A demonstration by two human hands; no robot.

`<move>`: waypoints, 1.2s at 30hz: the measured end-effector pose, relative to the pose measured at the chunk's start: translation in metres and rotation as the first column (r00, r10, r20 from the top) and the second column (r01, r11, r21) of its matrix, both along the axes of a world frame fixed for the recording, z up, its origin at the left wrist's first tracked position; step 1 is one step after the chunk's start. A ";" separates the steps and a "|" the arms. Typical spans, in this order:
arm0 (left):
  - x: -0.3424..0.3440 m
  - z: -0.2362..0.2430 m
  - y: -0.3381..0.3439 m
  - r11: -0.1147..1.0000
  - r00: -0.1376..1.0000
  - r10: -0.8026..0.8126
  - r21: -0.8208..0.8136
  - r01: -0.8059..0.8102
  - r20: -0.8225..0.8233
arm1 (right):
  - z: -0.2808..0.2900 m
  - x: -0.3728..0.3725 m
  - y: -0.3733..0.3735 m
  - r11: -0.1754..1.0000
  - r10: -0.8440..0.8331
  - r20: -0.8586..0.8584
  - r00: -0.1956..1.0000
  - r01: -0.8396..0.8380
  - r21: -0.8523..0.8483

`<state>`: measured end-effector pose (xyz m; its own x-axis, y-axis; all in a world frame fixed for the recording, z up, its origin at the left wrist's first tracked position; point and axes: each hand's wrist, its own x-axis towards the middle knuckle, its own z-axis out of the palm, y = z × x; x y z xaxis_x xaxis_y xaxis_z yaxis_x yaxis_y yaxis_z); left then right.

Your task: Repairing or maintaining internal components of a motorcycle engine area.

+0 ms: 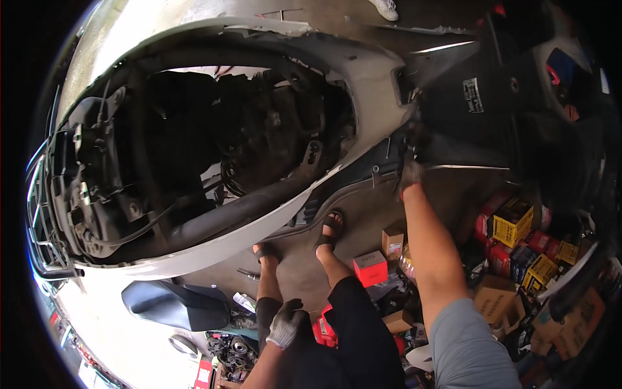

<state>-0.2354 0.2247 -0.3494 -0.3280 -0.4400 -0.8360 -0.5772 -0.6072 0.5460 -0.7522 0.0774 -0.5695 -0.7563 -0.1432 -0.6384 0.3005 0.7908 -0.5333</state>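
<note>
A scooter with its seat area uncovered fills the upper left; its pale body panel (372, 78) curves round an open bay (194, 136) of dark frame parts and cables. My right arm reaches forward to the step between this panel and the black front section (466, 139). There my gloved right hand (413, 172) is at the dark floorboard edge, its fingers dark and blurred, so any thing in them is hidden. A small metal ring-ended piece (374, 175) lies on the floorboard left of it. My left hand (285, 324), in a grey glove, rests over my thigh, fingers lying loosely with nothing visible in them.
Boxes crowd the floor at right, among them a red box (370, 268), a yellow box (513, 222) and an open cardboard carton (495, 298). A black scooter seat (175, 305) lies lower left. A thin tool (249, 274) is on the floor near my sandalled feet.
</note>
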 end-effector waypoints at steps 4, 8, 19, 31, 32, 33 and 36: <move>-0.008 -0.007 0.015 0.999 1.000 -0.007 0.041 0.007 0.011 | -0.047 -0.042 -0.031 0.960 0.258 -0.379 0.889 -0.279 0.000; -0.018 -0.024 0.039 0.976 0.994 0.102 0.195 -0.093 -0.039 | -0.035 -0.035 -0.059 0.757 -0.034 -0.351 0.936 -0.206 -0.620; -0.041 -0.007 0.007 0.985 0.999 0.041 0.171 -0.035 -0.032 | 0.074 0.057 -0.076 0.924 0.380 -0.619 0.688 -0.311 0.221; -0.033 0.003 0.008 0.997 0.999 0.023 0.070 -0.026 0.042 | -0.088 0.014 -0.059 0.227 0.954 -0.299 -0.031 -0.579 0.783; -0.045 0.002 0.006 0.994 1.000 0.018 0.107 -0.016 -0.016 | -0.089 -0.030 -0.046 0.362 0.911 -0.402 0.097 -0.655 0.663; -0.063 0.003 0.001 0.991 0.994 0.022 0.131 -0.007 -0.108 | -0.068 -0.084 -0.044 0.484 0.843 -0.497 0.204 -0.692 0.536; -0.044 0.036 -0.021 0.995 0.999 -0.019 0.103 0.015 0.030 | -0.046 0.003 -0.034 0.645 0.746 -0.417 0.519 -0.719 0.260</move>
<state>-0.2789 0.2033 -0.3131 -0.3077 -0.3458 -0.8864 -0.6037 -0.6491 0.4628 -0.7495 0.0433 -0.6153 -0.5849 -0.7620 -0.2780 -0.6594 0.6463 -0.3841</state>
